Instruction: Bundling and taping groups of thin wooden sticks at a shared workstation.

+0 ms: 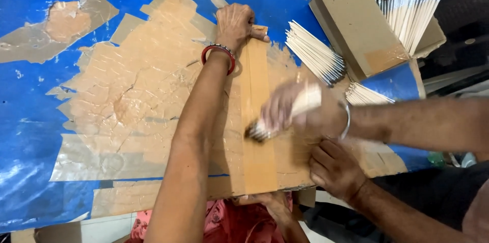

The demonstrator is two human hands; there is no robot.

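Currently left hand (pixel 234 23), red bangles at the wrist, lies palm-down with fingers spread on the top end of the brown strip (pixel 258 136), upper centre of frame. Strip runs vertically down the taped blue table (pixel 30 120) to its lower edge. Right hand (pixel 272 205) sits at the strip's bottom end; grip cannot be told. Co-worker's hand (pixel 295 110), centre right, blurred, clasps a stick bundle (pixel 285 115) over the strip. Cardboard box (pixel 356 29) of sticks upper right.

Single head-worn view, steeply downward, close over the taped blue table (pixel 30 120).
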